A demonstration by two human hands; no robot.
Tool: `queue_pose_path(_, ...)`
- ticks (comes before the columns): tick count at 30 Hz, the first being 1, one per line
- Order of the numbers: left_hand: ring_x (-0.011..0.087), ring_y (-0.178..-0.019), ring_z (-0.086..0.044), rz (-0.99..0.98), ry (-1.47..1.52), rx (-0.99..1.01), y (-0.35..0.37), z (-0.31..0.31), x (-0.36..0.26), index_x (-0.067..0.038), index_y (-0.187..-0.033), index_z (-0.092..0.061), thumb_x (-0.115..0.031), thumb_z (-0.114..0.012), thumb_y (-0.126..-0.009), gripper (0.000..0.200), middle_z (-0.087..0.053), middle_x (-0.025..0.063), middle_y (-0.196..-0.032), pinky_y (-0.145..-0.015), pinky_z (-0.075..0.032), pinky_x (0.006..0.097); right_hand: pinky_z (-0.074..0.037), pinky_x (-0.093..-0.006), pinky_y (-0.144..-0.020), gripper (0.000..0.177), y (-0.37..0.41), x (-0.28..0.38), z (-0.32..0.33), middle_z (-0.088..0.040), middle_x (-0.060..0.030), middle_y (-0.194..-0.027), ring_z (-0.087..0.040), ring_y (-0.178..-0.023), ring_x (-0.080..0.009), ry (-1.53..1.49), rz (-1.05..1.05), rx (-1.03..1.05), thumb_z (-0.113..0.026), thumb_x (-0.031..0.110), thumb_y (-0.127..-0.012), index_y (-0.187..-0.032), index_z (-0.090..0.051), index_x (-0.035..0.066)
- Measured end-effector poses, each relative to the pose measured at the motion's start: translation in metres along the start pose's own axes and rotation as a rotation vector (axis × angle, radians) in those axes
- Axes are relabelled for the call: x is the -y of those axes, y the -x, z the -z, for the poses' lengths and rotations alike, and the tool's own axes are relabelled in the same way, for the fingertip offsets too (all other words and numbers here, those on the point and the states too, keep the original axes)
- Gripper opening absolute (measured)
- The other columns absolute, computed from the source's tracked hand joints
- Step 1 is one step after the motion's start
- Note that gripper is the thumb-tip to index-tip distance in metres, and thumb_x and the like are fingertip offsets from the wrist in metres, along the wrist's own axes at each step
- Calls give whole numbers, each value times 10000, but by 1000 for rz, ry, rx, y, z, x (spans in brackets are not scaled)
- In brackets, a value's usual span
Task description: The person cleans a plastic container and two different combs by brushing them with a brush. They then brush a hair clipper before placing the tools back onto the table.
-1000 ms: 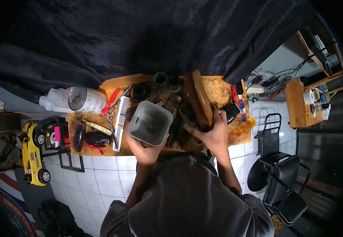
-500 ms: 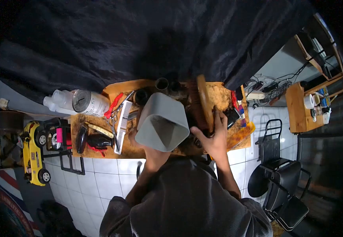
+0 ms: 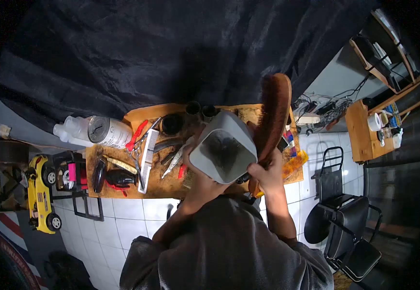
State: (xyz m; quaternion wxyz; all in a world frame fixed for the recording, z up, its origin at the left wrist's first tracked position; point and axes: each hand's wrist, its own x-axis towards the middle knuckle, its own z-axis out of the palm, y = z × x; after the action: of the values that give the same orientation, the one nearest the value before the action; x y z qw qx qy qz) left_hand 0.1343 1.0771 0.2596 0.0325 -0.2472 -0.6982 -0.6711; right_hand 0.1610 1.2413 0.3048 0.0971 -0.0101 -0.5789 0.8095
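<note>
My left hand [image 3: 204,189] is wrapped round the near left side of a grey, square-mouthed container [image 3: 198,162], whose open mouth faces up toward me. Dark residue coats the bottom inside it. Closed on the handle of a long curved wooden brush [image 3: 281,108], my right hand [image 3: 269,175] is at the container's right side. The brush stands upright, its dark bristles pointing left. Under both hands lies a worn wooden table [image 3: 159,180]. A white comb [image 3: 148,162] and a pair of scissors [image 3: 137,153] rest on it to the left.
Hair clippers [image 3: 99,175] and a labelled canister [image 3: 111,131] occupy the table's left end. Dark cups [image 3: 172,124] stand toward the back. At the right edge is an amber-coloured comb [image 3: 294,165]. A dark cloth [image 3: 171,58] hangs behind, and a black chair [image 3: 347,227] stands to the right.
The container has shifted right, its mouth turned so more of the inside shows. The brush has moved right and up, with its bristly side more in view. My right fingers have closed round its handle.
</note>
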Motion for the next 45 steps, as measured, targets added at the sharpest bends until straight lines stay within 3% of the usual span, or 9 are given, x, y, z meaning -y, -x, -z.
queue_pose_path(4, 278, -1394, -234, 66, 536, 170, -14, 24, -19, -107, -1461, 11, -128, -756, -747, 1048, -157, 199, -1495, -1114, -258, 432, -401, -336, -973, 714, -9, 1, 3, -585, -100, -1150, -536, -1069, -177, 13, 76, -6, -844, 92, -635, -1236, -486, -54)
queue_pose_path(6, 241, -1394, -238, 608, 1738, -96, -13, 24, -21, -85, -1473, -123, -198, -725, -791, 917, -233, 169, -1484, -1107, -279, 428, -394, -336, -984, 749, -12, 4, 8, -583, -100, -1160, -532, -1085, -184, 53, 103, 95, -853, 102, -625, -1253, -476, -56)
queue_pose_path(9, 215, -1284, -422, 449, 728, 94, -12, 38, 8, -103, -1418, -345, -406, -450, -960, 559, -454, 106, -1354, -1011, -419, 388, -378, -332, -999, 812, -16, 13, 5, -568, -114, -1193, -517, -1117, -198, 178, 76, 218, -870, 120, -602, -1279, -461, -62)
queue_pose_path(20, 285, -1283, -409, 584, 1144, -360, -25, 66, -12, -151, -1395, -387, -582, -346, -943, 626, -434, 94, -1386, -1067, -324, 507, -414, -253, -850, 297, -7, 11, 10, -609, -59, -1032, -514, -929, -113, 223, -94, -38, -525, 107, -956, -1210, -521, -48)
queue_pose_path(31, 268, -1295, -416, 726, 971, -444, -15, 53, -14, -89, -1421, -329, -466, -454, -967, 603, -411, 86, -1418, -1082, -336, 454, -414, -237, -739, 205, -8, 0, 16, -592, -24, -902, -489, -823, -83, 325, 36, -121, -554, 104, -946, -1104, -566, -25)
queue_pose_path(35, 278, -1350, -344, 493, 670, -117, 1, 54, 8, -129, -1469, -219, -544, -346, -953, 674, -359, 94, -1458, -1101, -298, 483, -410, -225, -680, 193, -7, 13, 10, -582, -20, -849, -486, -765, -76, 473, 77, -169, -577, 92, -929, -1085, -569, -22)
queue_pose_path(40, 275, -1326, -367, 418, 747, -213, -6, 49, 5, -165, -1455, -284, -568, -329, -966, 635, -374, 68, -1449, -1091, -302, 483, -404, -220, -632, 189, -3, 12, 20, -574, 1, -811, -478, -714, -75, 596, 237, -277, -513, -14, -895, -1078, -560, -17)
queue_pose_path(44, 270, -1304, -387, 490, 953, -416, -33, 44, -26, -220, -1427, -352, -649, -351, -924, 661, -404, 49, -1426, -1080, -311, 480, -434, -273, -601, 256, 17, 28, 40, -586, -108, -755, -530, -617, -184, 614, 44, -63, -624, 41, -770, -1016, -591, -21)
queue_pose_path(45, 229, -1291, -392, 406, 1001, -380, -37, 44, -34, -97, -1435, -271, -565, -295, -982, 652, -417, 68, -1381, -1069, -331, 425, -461, -322, -606, 334, 19, 34, 39, -589, -159, -755, -557, -601, -258, 742, -3, 10, -699, 104, -714, -1010, -611, -22)
